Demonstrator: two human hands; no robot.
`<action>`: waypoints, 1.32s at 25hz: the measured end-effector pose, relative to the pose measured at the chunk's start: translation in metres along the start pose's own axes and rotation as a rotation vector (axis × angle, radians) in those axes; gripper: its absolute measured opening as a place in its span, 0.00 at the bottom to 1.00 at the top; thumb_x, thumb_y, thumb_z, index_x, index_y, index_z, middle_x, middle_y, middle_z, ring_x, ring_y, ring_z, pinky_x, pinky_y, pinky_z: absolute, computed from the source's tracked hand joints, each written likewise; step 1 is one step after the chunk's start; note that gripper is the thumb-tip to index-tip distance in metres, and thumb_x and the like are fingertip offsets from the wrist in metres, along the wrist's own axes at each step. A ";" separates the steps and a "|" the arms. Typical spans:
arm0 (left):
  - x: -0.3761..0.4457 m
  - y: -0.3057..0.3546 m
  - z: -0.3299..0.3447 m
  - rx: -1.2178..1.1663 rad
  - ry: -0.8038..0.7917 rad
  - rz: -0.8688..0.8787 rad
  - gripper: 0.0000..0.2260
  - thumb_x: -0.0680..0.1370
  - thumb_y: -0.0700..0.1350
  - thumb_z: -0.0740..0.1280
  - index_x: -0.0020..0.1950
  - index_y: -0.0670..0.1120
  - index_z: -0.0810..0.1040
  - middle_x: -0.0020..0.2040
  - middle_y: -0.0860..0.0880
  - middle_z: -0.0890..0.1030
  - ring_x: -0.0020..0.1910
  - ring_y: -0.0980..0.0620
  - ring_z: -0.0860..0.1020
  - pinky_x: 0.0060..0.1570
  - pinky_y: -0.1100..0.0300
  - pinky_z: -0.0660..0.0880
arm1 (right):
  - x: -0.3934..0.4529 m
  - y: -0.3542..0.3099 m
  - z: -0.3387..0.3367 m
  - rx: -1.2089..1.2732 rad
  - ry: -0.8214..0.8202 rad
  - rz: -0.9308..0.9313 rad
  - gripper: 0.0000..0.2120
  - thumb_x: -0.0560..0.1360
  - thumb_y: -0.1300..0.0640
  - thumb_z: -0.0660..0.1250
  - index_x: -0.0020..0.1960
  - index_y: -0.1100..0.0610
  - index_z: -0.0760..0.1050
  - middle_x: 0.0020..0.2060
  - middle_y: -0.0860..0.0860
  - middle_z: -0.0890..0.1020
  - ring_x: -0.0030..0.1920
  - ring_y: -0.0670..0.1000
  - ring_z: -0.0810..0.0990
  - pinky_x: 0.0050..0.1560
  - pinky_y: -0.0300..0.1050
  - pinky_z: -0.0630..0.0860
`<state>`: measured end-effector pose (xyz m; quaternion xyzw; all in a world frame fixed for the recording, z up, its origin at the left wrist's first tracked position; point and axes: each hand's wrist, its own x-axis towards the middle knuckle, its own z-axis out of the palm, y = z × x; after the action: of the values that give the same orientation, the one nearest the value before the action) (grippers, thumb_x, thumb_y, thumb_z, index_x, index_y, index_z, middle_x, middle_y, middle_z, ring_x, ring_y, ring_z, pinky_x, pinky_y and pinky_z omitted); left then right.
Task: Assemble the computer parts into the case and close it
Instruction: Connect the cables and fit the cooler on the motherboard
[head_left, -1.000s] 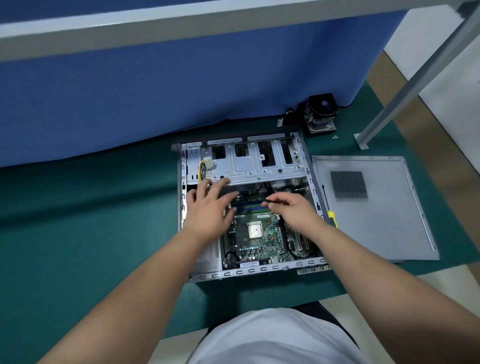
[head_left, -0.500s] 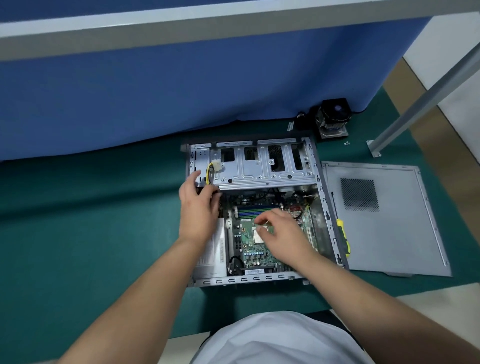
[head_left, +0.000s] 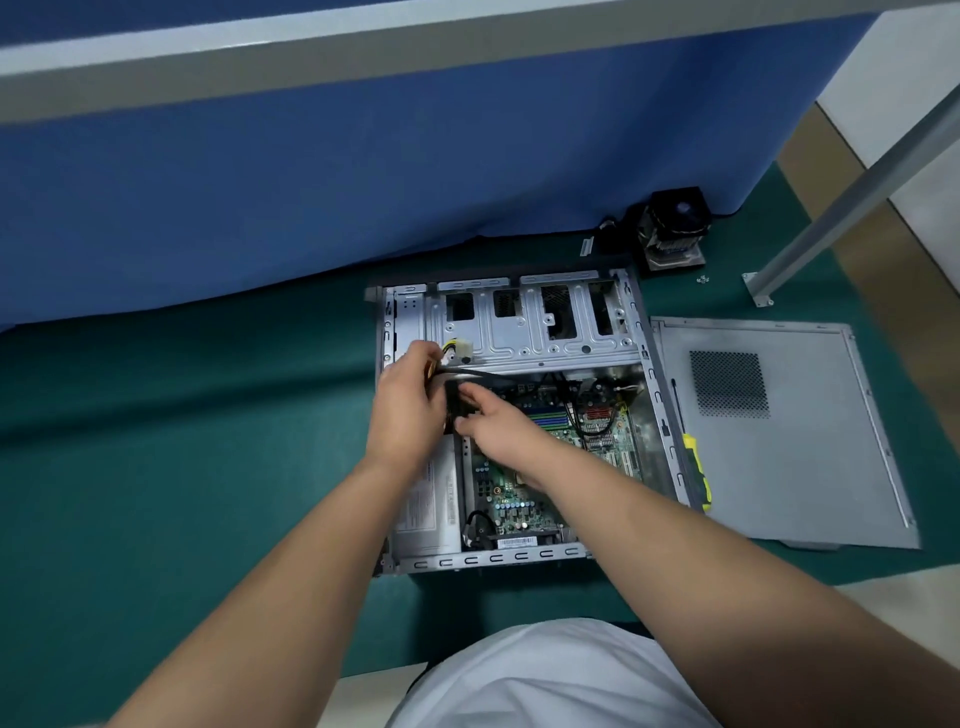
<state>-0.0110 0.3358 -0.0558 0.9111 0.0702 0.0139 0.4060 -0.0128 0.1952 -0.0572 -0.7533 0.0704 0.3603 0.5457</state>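
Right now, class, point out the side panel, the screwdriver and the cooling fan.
side panel (head_left: 810, 467), head view, bare metal below its mesh vent.
screwdriver (head_left: 696, 470), head view, yellow handle.
cooling fan (head_left: 675, 223), head view, black top.

Soft, even light falls from above, moderately bright, with no hard glare. The open grey metal computer case (head_left: 519, 332) at frame centre shows a dull sheen on its drive bay. A faint shadow lies on the dark green mat (head_left: 156, 441) beneath the forearms. Wide-angle distortion bends the pale horizontal beam (head_left: 363, 47) along the top edge. Detail is slightly soft throughout.
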 end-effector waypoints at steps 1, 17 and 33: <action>-0.001 0.000 -0.001 -0.012 -0.015 -0.006 0.14 0.79 0.38 0.66 0.61 0.53 0.72 0.49 0.52 0.80 0.49 0.49 0.76 0.47 0.56 0.73 | 0.003 0.000 0.003 0.038 -0.007 0.001 0.32 0.81 0.62 0.63 0.82 0.48 0.59 0.78 0.48 0.67 0.71 0.50 0.70 0.71 0.47 0.68; -0.009 0.002 0.000 0.052 -0.029 0.134 0.07 0.82 0.43 0.66 0.53 0.43 0.84 0.47 0.51 0.79 0.48 0.56 0.75 0.51 0.66 0.70 | 0.004 0.005 0.005 -0.081 0.212 -0.009 0.10 0.81 0.48 0.64 0.49 0.52 0.80 0.41 0.52 0.83 0.40 0.52 0.79 0.38 0.44 0.71; -0.009 0.008 0.009 0.098 -0.220 -0.091 0.07 0.81 0.50 0.66 0.53 0.52 0.84 0.43 0.54 0.85 0.44 0.52 0.82 0.42 0.59 0.74 | -0.014 0.061 -0.025 -0.310 0.146 0.285 0.10 0.80 0.50 0.67 0.50 0.55 0.82 0.42 0.52 0.79 0.43 0.53 0.78 0.48 0.47 0.76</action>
<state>-0.0178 0.3223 -0.0555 0.9218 0.0668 -0.1080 0.3664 -0.0425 0.1453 -0.0919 -0.8348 0.1593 0.3847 0.3602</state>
